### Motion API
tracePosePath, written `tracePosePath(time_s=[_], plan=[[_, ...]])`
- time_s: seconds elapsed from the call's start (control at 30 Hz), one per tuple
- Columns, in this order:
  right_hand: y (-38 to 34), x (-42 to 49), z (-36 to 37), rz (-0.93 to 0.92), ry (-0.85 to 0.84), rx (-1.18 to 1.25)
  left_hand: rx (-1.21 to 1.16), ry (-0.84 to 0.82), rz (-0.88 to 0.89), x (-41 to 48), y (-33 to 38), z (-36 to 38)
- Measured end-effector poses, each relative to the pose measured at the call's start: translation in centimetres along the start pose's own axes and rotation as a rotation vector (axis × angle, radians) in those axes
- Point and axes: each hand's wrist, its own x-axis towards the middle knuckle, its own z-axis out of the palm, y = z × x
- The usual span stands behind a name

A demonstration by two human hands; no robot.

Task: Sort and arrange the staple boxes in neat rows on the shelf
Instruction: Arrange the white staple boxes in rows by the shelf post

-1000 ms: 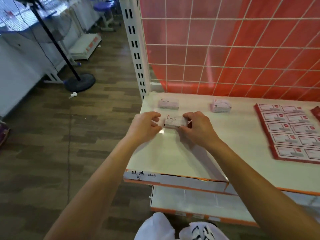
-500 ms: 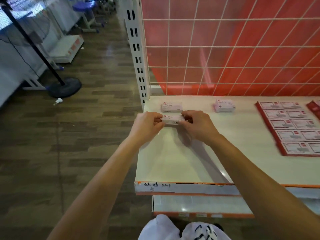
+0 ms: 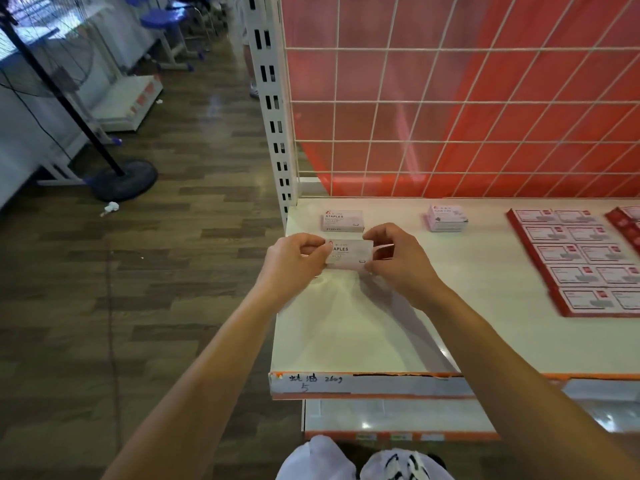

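Note:
A pale pink staple box [image 3: 350, 253] marked STAPLES sits near the left end of the cream shelf [image 3: 346, 334]. My left hand [image 3: 294, 261] pinches its left end and my right hand [image 3: 398, 258] pinches its right end. Just behind it lies a second staple box [image 3: 343, 221] of the same kind, close to the back left corner. A third small pink box [image 3: 446, 218] rests further right along the back.
Red-edged trays of flat red and white packs [image 3: 581, 261] fill the shelf's right side. A red panel with white wire grid [image 3: 450, 116] closes the back. A white slotted post [image 3: 273, 109] stands at the shelf's left. A fan stand base [image 3: 124, 180] sits on the wooden floor.
Both hands have carried the held staple box back toward the rear box, so it now lies just in front of it. The camera view has shifted.

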Motion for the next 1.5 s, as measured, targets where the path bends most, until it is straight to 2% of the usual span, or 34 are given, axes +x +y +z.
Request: tracePosePath(time_s=[0.2, 0.3, 0.47, 0.63, 0.8, 0.93, 1.1, 1.23, 1.5], plan=[[0.8, -0.4, 0.4, -0.102, 0.118, 0.035, -0.154, 0.001, -0.031, -0.6, 0.2, 0.2], [0.9, -0.4, 0.5, -0.107, 0.149, 0.062, -0.21, -0.052, -0.033, -1.1, 0.8, 0.0], [1.0, -0.4, 0.1, -0.029, 0.091, 0.041, -0.27, -0.103, -0.012, -1.2, 0.8, 0.2], [1.4, -0.6, -0.2, -0.031, 0.024, 0.075, -0.32, -0.141, 0.017, -1.2, 0.2, 0.5], [1.6, -0.6, -0.5, -0.03, -0.008, 0.074, -0.191, -0.112, 0.088, -0.7, 0.0, 0.6], [1.6, -0.1, -0.7, -0.037, 0.023, -0.069, -0.06, -0.121, 0.106, 0.0, 0.0, 0.4], [1.5, 0.6, -0.4, -0.059, 0.016, -0.23, 0.211, -0.087, 0.108, 0.7, -0.3, 0.0], [1.1, 0.9, 0.0, -0.101, 0.033, -0.323, 0.206, -0.088, 0.094, 0.9, -0.2, 0.2], [0.2, 1.6, 0.2, -0.105, 0.046, -0.339, 0.149, -0.049, 0.152, 1.8, -0.1, 0.4]])
